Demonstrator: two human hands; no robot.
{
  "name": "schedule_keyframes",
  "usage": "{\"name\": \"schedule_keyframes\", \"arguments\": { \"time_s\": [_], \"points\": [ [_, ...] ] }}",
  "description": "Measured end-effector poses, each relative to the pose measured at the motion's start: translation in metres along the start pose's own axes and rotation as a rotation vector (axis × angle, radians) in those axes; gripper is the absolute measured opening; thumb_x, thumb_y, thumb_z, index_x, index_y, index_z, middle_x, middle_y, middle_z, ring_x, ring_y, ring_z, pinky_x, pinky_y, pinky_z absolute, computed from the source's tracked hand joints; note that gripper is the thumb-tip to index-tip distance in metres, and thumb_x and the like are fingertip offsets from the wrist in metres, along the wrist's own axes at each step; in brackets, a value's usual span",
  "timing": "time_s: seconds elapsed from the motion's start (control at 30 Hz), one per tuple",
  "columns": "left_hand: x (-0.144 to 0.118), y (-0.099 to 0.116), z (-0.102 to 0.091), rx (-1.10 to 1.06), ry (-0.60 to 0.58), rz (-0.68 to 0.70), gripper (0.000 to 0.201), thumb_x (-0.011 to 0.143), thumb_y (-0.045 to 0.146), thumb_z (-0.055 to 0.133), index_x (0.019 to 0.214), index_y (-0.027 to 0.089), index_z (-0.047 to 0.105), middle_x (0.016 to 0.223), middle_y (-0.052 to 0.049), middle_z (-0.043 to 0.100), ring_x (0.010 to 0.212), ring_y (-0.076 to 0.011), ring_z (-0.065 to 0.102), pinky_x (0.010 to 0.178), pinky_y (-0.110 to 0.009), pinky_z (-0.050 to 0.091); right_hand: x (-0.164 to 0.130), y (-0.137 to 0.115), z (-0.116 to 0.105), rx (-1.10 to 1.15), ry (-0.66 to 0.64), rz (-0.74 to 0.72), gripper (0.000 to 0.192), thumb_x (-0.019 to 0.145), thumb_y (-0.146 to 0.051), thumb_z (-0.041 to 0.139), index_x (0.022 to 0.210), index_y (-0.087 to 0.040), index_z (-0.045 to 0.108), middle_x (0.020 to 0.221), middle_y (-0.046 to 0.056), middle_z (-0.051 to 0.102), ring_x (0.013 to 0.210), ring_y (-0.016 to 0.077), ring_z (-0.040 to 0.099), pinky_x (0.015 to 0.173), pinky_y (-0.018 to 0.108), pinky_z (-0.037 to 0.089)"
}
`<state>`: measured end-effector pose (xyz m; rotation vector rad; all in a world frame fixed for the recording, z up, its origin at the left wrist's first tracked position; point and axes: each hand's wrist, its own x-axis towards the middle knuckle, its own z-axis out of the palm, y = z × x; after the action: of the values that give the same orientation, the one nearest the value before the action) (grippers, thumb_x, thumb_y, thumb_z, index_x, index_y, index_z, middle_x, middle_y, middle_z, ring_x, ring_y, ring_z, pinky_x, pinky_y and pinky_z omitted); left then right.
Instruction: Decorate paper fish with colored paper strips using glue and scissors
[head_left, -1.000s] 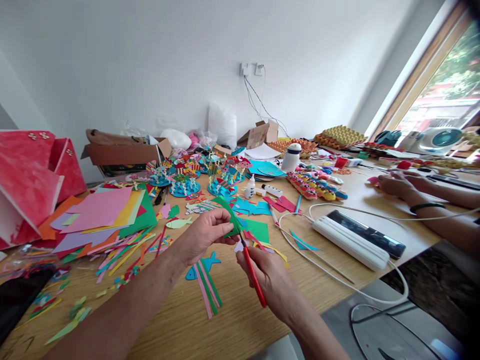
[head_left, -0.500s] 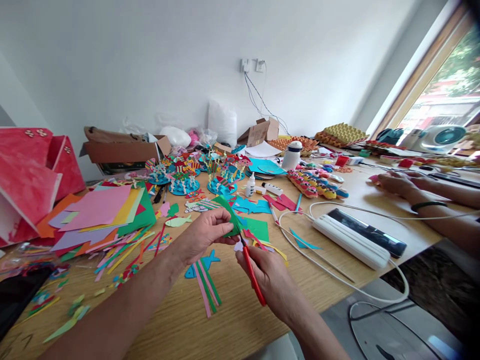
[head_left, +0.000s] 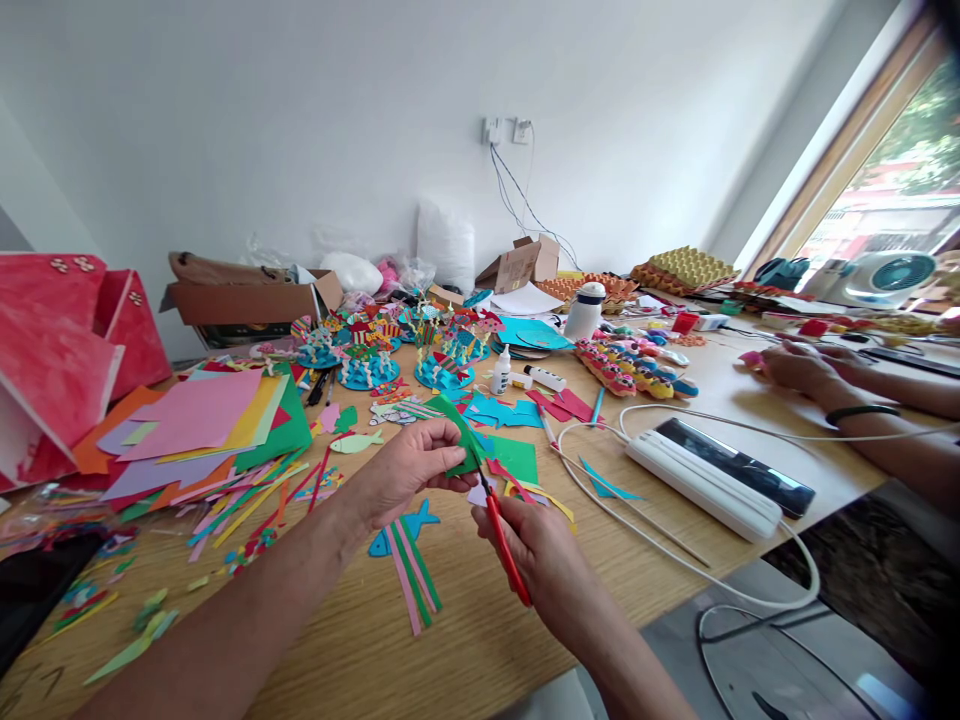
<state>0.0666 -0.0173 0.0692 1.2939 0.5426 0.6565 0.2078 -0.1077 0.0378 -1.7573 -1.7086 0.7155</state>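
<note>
Pinched in my left hand [head_left: 424, 455] is a piece of green paper [head_left: 466, 440], raised over the table. My right hand [head_left: 529, 540] is wrapped round red-handled scissors [head_left: 504, 545], whose dark blades meet the lower right edge of the green paper. Below my hands a blue paper fish [head_left: 382, 543] lies on the wood, with pink and green paper strips [head_left: 417, 585] across it. A pale green paper fish [head_left: 356, 442] rests left of my left hand. Just beyond the scissors lies a flat green sheet [head_left: 514, 458].
Stacked coloured paper [head_left: 202, 410] and loose strips cover the left side. Blue-based fish models [head_left: 367, 370] stand behind, near a glue bottle [head_left: 501, 370]. A white power strip [head_left: 701, 480] and its cable lie to the right. Another person's hands [head_left: 802, 370] work at the far right.
Little differs. The scissors' handles have shifted very slightly while their blades stay at the green paper. The other person's hands have moved slightly right.
</note>
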Motion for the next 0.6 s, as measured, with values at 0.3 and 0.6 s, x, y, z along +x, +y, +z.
{"name": "schedule_keyframes", "arguments": {
  "time_s": [0.3,0.6],
  "points": [
    [-0.0008,-0.0009,0.0033,0.013,-0.02,-0.05,0.017,0.068,0.024,0.063,0.072,0.012,0.051,0.075,-0.003,0.063,0.066,-0.0123,0.06,0.069,-0.03,0.048,-0.0023,-0.0042,-0.0003,0.082,0.017,0.013,0.04,0.082,-0.048,0.032,0.056,-0.019,0.04,0.05,-0.005,0.032,0.047,0.0086,0.031,0.043,0.02,0.022],
    [-0.0001,-0.0042,0.0024,0.022,-0.041,-0.053,0.017,0.07,0.025,0.062,0.076,0.012,0.052,0.078,-0.004,0.063,0.067,-0.0132,0.06,0.068,-0.03,0.048,-0.0012,0.0003,0.002,0.079,0.008,0.026,0.041,0.082,-0.049,0.032,0.056,-0.019,0.041,0.049,-0.005,0.032,0.045,0.008,0.031,0.041,0.019,0.021]
  ]
}}
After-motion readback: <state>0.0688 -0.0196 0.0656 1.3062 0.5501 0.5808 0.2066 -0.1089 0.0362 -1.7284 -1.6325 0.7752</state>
